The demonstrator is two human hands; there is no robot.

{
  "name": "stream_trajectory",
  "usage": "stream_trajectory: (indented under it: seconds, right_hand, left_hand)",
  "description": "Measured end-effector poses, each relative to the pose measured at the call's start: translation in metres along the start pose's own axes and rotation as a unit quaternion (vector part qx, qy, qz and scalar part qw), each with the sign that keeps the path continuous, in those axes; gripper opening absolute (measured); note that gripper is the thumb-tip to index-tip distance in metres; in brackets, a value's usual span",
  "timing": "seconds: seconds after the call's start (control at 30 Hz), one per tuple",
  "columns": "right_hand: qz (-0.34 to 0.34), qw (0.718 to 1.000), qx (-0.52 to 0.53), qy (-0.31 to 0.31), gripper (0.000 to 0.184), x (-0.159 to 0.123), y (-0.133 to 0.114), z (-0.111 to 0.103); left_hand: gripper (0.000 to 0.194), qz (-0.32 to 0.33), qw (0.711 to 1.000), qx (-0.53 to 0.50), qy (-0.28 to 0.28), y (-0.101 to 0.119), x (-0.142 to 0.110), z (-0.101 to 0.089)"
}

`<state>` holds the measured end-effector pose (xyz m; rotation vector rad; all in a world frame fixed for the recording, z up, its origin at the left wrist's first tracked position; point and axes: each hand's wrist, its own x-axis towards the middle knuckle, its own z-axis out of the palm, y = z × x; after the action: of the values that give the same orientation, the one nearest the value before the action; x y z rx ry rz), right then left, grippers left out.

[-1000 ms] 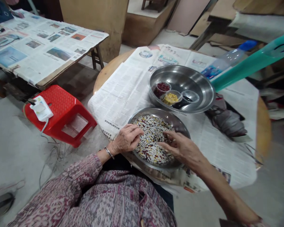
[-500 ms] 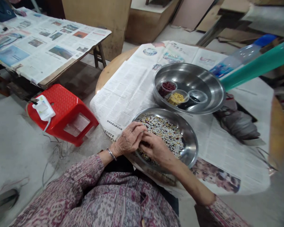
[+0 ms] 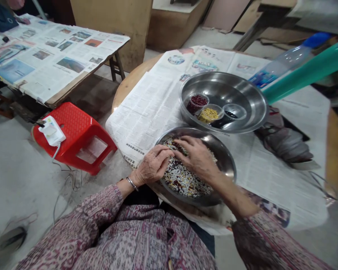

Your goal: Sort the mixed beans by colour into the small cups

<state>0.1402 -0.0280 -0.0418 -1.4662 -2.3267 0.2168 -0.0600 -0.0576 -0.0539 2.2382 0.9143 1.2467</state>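
Note:
A steel bowl sits on newspaper, holding a speckled mix of white, dark and reddish grains and beans. My right hand lies spread over the bowl's far side, its fingertips in the mix. My left hand rests curled at the bowl's near left edge, its fingertips next to my right hand. Whether it holds any grains is hidden. A larger steel bowl stands beyond, with small cups of red beans, yellow grains and black seeds.
The bowls rest on newspaper spread over a round wooden table. A water bottle and a teal plastic object lie at the right. A red plastic stool with a white power strip stands left, near a newspaper-covered table.
My right hand has moved forward across the bowl and its fingers have spread. More of the mix now shows on the near side. My left hand has stayed nearly still.

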Motion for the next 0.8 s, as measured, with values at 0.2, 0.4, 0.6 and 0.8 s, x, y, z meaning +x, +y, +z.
stream_trajectory:
  seconds: [0.2,0.4,0.6,0.8]
  right_hand:
    - [-0.13,0.981,0.061,-0.131,0.022,-0.032,-0.023,-0.015]
    - [-0.066,0.993,0.031,-0.097,0.021,-0.082,-0.016,-0.04]
    - [-0.061,0.989,-0.001,-0.132,0.023,-0.073,-0.022,-0.028]
    - [0.102,0.989,-0.101,0.04,0.03,-0.051,0.025,-0.02]
  left_hand:
    - [0.02,-0.013,1.0,0.004,-0.012,0.001,-0.001,-0.001]
    - [0.017,-0.008,1.0,0.009,-0.015,0.001,-0.001,-0.001]
    - [0.016,0.011,1.0,0.012,-0.001,-0.001,-0.001,-0.001]
    - [0.017,0.0,1.0,0.021,-0.013,-0.001,-0.002,-0.002]
